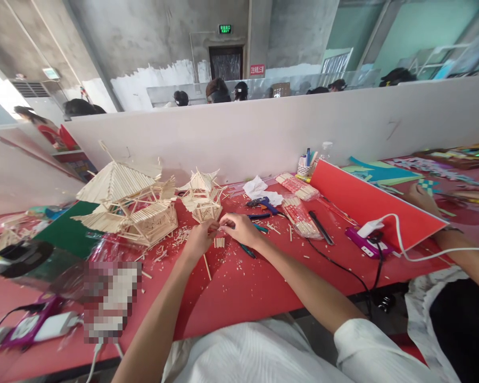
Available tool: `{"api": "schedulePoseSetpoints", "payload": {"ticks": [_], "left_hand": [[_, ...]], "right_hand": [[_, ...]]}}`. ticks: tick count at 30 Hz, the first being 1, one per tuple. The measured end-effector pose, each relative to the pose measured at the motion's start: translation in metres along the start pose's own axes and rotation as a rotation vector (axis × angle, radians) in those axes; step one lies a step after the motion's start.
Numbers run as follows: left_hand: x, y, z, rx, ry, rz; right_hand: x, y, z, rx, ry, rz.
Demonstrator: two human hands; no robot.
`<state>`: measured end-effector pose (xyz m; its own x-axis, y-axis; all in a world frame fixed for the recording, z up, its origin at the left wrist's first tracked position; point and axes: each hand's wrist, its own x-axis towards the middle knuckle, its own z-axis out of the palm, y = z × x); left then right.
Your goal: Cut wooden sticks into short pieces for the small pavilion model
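My left hand and my right hand meet over the red table, fingers pinched together on a thin wooden stick between them. Just behind the hands stands a small stick-built pavilion. A larger stick pavilion stands to its left. A short bundle of cut sticks lies under the hands, with a single long stick and several splinters scattered around.
Packs of chopsticks lie right of the hands, near a blue glue gun, crumpled tissue and a pen cup. A red divider separates a neighbour's arm. Purple power strips and cables lie at both sides.
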<state>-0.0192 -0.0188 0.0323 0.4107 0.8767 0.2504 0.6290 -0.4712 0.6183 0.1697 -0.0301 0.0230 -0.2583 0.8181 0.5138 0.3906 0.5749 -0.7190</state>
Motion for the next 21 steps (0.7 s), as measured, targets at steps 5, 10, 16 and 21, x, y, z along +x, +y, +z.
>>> {"api": "schedulePoseSetpoints", "payload": {"ticks": [5, 10, 16, 21], "left_hand": [[-0.0006, -0.0002, -0.0004, -0.002, 0.006, 0.027], [-0.0019, 0.0024, 0.0001, -0.012, -0.011, 0.020], [-0.0018, 0.0054, -0.0010, 0.016, -0.004, -0.004], [-0.0017, 0.0051, -0.0014, 0.031, -0.005, 0.003]], "right_hand": [[-0.0004, 0.0013, -0.0002, 0.019, -0.002, 0.002], [0.0003, 0.0023, -0.0006, 0.045, -0.028, -0.014], [0.0005, 0.0027, -0.0014, 0.033, -0.029, -0.018], [0.0008, 0.0026, -0.0012, 0.036, -0.027, -0.015]]}}
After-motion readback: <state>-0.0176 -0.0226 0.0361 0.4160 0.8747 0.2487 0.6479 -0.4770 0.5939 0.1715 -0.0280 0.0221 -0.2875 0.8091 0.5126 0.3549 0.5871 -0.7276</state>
